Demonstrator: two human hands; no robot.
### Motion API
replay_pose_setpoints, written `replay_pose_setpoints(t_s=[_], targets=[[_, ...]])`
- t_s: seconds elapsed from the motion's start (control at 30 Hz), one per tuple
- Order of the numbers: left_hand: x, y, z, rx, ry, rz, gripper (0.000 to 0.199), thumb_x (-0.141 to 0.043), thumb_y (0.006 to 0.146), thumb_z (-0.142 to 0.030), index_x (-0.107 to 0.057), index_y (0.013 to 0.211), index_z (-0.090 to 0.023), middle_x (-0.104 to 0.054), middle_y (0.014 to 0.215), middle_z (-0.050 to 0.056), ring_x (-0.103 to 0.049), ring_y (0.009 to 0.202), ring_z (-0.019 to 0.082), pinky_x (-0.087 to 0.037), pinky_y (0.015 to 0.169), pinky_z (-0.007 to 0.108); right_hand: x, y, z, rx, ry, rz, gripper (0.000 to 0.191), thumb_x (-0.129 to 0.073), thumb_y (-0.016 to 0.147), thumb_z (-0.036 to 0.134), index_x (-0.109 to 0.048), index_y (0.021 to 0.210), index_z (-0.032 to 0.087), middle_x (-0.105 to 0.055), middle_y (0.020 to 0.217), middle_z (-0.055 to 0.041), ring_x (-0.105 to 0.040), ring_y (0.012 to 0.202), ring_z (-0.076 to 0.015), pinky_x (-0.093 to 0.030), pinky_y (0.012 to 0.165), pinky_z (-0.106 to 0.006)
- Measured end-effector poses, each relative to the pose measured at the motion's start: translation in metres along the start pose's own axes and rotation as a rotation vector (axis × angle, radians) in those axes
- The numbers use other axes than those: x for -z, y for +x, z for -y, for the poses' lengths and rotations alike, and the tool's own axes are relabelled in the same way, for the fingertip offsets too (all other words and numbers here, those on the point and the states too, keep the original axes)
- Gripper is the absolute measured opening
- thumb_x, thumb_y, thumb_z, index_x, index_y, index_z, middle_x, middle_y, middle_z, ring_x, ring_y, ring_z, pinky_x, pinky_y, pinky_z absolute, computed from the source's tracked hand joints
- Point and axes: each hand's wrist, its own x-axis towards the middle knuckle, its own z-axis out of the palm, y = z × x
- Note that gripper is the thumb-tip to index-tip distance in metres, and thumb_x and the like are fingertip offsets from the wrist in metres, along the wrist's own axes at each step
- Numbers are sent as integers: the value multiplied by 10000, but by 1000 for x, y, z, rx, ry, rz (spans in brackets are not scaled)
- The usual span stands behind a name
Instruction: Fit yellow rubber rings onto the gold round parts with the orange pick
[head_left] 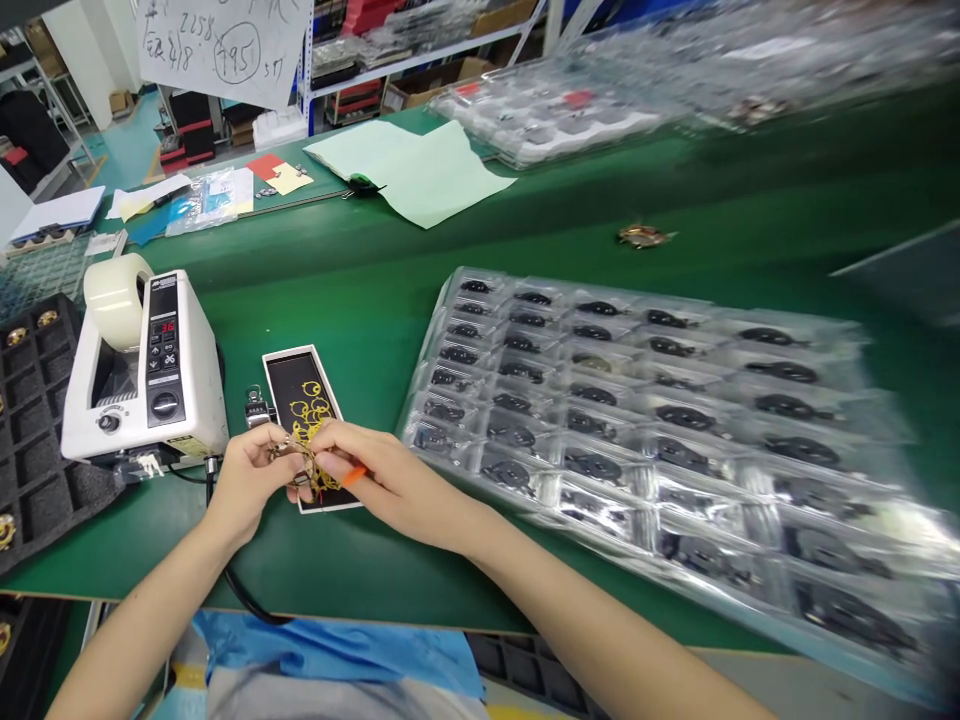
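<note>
In the head view, both hands meet over the near end of a white-rimmed open box with a black inside. Several thin yellow loops lie in the box. My left hand is closed, its thumb and fingers pinching a small gold-coloured metal piece whose kind I cannot make out. Against the same piece, the fingertips of my right hand are pinched together. A slim orange-ended thing sticks out of its grip; the rest of it is hidden. A silver metal clasp-like part lies against the box's left side.
A white tape dispenser stands left, beside a black foam tray holding gold round parts. Stacked clear plastic trays with dark parts cover the right. Behind lie a gold-coloured part, a pale green sheet and more trays.
</note>
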Motion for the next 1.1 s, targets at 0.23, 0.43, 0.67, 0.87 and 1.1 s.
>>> replay_pose_setpoints(t_s=[0.23, 0.43, 0.67, 0.87, 1.1], targets=[[-2, 0, 1, 23, 68, 23, 279, -786, 588, -224, -516, 589, -155, -507, 501, -71, -472, 356, 40, -313, 356, 147, -2, 0, 2, -49, 95, 82, 357, -321, 989, 315, -294, 645, 223, -368, 596, 52, -358, 539, -108, -317, 527, -236], [1, 2, -1, -6, 20, -6, 291, -812, 609, -294, -563, 616, -142, -504, 515, -61, -429, 393, 34, -340, 387, 162, 3, 1, 4, -96, 94, 115, 285, -343, 984, 332, -418, 735, 217, -437, 659, 43, -403, 587, -110, -330, 551, -233], [1, 2, 1, -100, 104, 65, 341, -777, 688, -417, -592, 657, -131, -467, 622, -40, -435, 485, 51, -343, 437, 184, -5, 1, 1, -207, 210, 46, 485, -309, 962, 514, -346, 583, 216, -379, 557, 45, -351, 522, -105, -305, 518, -252], [6, 3, 12, -609, 651, -51, 225, -525, 914, -266, -659, 774, -152, -527, 752, 25, -526, 675, 121, -452, 570, 223, -12, 4, -3, -456, 431, -74, 585, -401, 864, 670, -456, 522, 199, -398, 458, 40, -334, 452, -89, -262, 481, -263], [13, 7, 37, -1186, 1298, -221, 419, -378, 932, -81, -491, 1324, -177, -579, 854, 64, -588, 739, 151, -502, 595, 231, -19, 3, 0, -562, 860, -125, 487, -701, 687, 620, -498, 660, 178, -336, 544, 90, -152, 445, -36, -114, 431, -232]])
